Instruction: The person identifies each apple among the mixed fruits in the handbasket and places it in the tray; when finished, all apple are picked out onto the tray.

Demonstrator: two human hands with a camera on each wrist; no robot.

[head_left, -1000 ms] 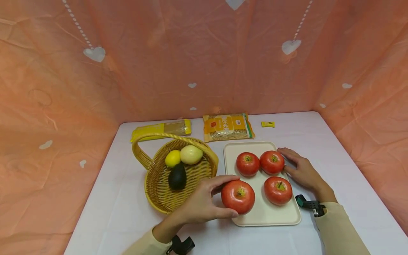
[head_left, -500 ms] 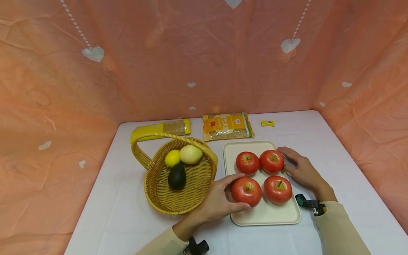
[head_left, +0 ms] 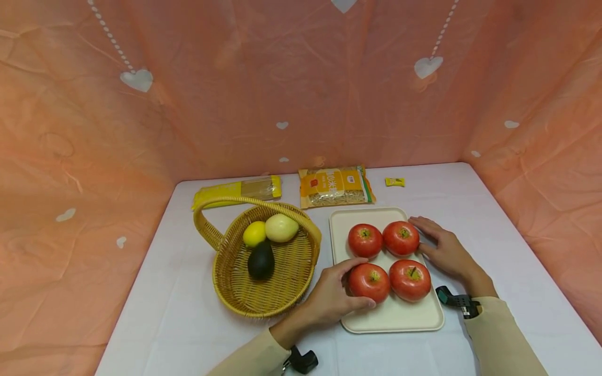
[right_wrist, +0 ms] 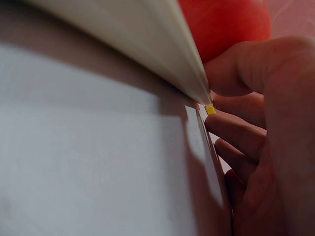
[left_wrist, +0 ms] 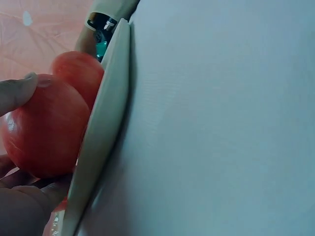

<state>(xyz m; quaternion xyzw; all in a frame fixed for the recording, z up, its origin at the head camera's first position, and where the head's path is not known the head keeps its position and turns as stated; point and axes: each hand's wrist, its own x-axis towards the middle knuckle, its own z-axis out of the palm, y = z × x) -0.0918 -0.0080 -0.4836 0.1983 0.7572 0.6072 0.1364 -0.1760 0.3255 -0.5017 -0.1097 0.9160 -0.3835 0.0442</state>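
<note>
My left hand (head_left: 329, 296) holds a red apple (head_left: 369, 283) over the front left part of the cream tray (head_left: 383, 319), thumb on the near side and fingers on the far side. In the left wrist view this apple (left_wrist: 47, 128) sits close behind the tray's rim (left_wrist: 106, 113). Three other red apples lie on the tray: one at the front right (head_left: 410, 282), and a back pair, left (head_left: 365, 241) and right (head_left: 401, 239). My right hand (head_left: 447, 254) rests against the tray's right edge, fingers extended. In the right wrist view its thumb (right_wrist: 231, 73) touches the rim.
Left of the tray stands a wicker basket (head_left: 220, 284) with a raised handle, holding a lemon (head_left: 254, 234), a pale green oval fruit (head_left: 282, 228) and a dark avocado (head_left: 261, 261). Behind lie a yellow noodle packet (head_left: 235, 191), an orange packet (head_left: 336, 187) and a small yellow sachet (head_left: 394, 181).
My left hand has carried the apple rightward from the tray's left edge to beside the front right apple. My right hand has stayed at the tray's right edge.
</note>
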